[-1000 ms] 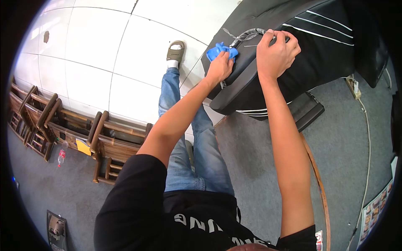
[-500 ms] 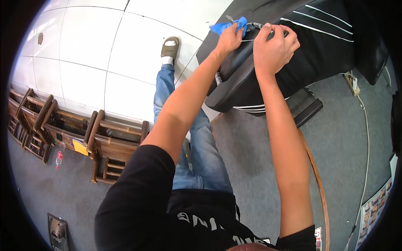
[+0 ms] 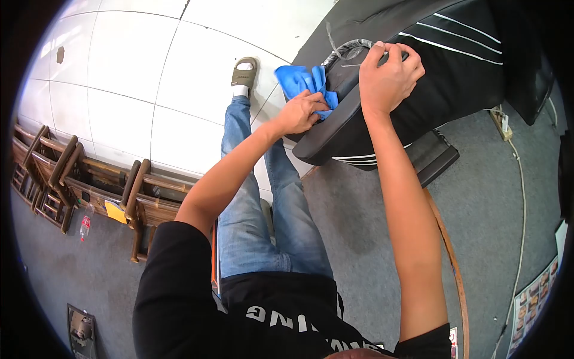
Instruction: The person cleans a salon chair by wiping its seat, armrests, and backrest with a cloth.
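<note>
My left hand [image 3: 302,112] is closed on a bunched blue cloth [image 3: 302,81], pressing it beside the near end of a black padded armrest [image 3: 347,122]. The armrest belongs to a large black padded chair [image 3: 448,78]. My right hand [image 3: 391,75] is curled over the armrest farther along. Its fingers close on something dark, mostly hidden by the hand. A cable in grey wrapping [image 3: 353,45] arcs from the seat side to these fingers, with a loose strip hanging from it.
Brown wooden chairs [image 3: 98,185] stand in a row at left, with a plastic bottle [image 3: 85,224] on the grey floor near them. A power strip [image 3: 502,122] with a white cord lies at right. A framed picture [image 3: 82,329] is at lower left.
My left hand has brought the blue cloth down from the wrapped cable toward the armrest's near end. More of the cable shows now. My right hand has hardly moved.
</note>
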A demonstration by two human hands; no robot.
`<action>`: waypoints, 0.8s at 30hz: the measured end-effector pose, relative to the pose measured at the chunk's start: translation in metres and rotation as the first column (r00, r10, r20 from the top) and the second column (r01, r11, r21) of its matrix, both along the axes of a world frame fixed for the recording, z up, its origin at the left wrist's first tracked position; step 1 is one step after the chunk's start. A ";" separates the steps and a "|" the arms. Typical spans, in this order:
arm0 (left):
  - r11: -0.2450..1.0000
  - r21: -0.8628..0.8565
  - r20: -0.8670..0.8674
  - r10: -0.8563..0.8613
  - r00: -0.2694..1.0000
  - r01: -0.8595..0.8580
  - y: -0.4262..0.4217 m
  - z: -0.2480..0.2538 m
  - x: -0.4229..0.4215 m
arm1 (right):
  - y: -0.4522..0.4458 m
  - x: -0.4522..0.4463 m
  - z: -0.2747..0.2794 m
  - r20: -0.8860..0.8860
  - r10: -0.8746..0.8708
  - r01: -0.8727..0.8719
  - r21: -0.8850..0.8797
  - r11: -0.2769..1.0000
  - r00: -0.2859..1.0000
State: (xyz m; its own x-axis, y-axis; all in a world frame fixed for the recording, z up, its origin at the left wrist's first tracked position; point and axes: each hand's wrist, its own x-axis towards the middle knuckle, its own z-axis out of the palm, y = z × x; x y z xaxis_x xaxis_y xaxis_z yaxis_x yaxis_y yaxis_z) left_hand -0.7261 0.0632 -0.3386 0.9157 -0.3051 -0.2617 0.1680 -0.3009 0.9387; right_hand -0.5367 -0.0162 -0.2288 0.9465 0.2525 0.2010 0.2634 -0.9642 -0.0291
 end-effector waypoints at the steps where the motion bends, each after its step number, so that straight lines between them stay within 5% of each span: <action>1: 0.996 -0.051 -0.071 0.063 0.995 -0.067 0.000 -0.003 0.007 | 0.001 0.000 0.001 -0.007 -0.002 0.002 0.003 1.000 1.000; 3: 0.968 -0.140 -0.225 0.174 0.959 -0.209 -0.003 -0.014 0.028 | 0.001 0.000 0.001 -0.014 0.001 -0.001 0.005 1.000 1.000; 4: 0.869 -0.303 -0.701 0.074 0.710 -0.391 0.009 0.001 0.058 | 0.001 0.001 0.000 -0.011 0.006 -0.006 0.007 1.000 1.000; 7: 0.765 -0.356 -0.239 0.480 0.844 -0.536 -0.004 -0.003 0.099 | 0.000 0.000 -0.001 -0.017 0.003 -0.003 0.002 1.000 1.000; 10: 0.902 -0.206 0.325 0.428 0.843 -0.379 -0.031 -0.020 0.109 | -0.002 -0.001 -0.001 -0.021 0.005 -0.005 -0.004 1.000 1.000; 14: 0.968 0.107 0.291 0.186 0.938 -0.226 -0.028 -0.003 0.080 | -0.001 0.000 -0.001 -0.016 0.004 -0.005 -0.006 1.000 1.000; 20: 0.999 0.041 0.101 -0.022 0.995 0.018 -0.005 -0.001 0.026 | 0.001 0.000 0.001 -0.045 -0.009 0.008 -0.020 1.000 0.999; 24: 0.999 -0.022 0.039 0.031 0.999 -0.030 0.002 -0.015 -0.002 | 0.002 -0.001 0.003 -0.066 -0.023 0.021 -0.023 1.000 0.998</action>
